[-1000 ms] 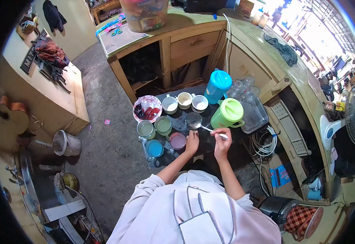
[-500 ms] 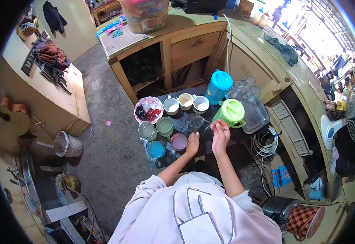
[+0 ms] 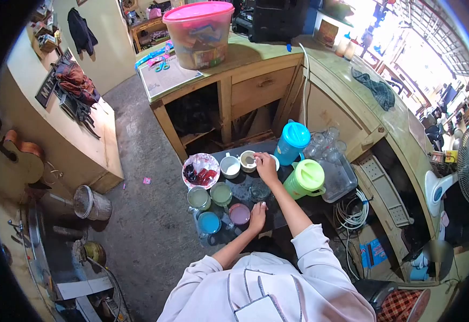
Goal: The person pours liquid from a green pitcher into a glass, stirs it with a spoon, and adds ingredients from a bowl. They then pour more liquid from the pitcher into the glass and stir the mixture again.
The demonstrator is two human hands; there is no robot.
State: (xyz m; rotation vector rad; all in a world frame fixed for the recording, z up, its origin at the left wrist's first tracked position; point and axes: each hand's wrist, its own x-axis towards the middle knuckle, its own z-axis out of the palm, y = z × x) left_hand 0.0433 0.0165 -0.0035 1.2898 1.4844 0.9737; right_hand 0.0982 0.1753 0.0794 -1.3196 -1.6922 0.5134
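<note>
My right hand point(image 3: 267, 167) reaches over a white cup with beige contents point(image 3: 247, 160), its fingers pinched together at the cup's rim. A thin spoon seems to be in that pinch, mostly hidden by the fingers. My left hand point(image 3: 256, 217) rests beside a glass of pinkish-purple liquid point(image 3: 239, 213), fingers stretched out. Ahead of it stands a clear glass point(image 3: 259, 191). Another white cup point(image 3: 230, 167) is to the left, and a third is partly covered by my right hand. A glass of blue liquid point(image 3: 209, 222) and two glasses of pale greenish liquid point(image 3: 221, 194) stand at left.
A patterned bowl with dark and red pieces point(image 3: 201, 170) sits at the low table's left. Blue point(image 3: 292, 142) and green point(image 3: 305, 178) lidded pitchers stand right, beside a clear tray point(image 3: 339, 180) with upturned glasses. Behind is a wooden counter point(image 3: 261, 80) bearing a pink-lidded tub point(image 3: 199, 40).
My right hand has moved forward and left, from beside the green pitcher to the beige-filled cup. My left hand stays by the pinkish-purple glass. The view has tilted up slightly.
</note>
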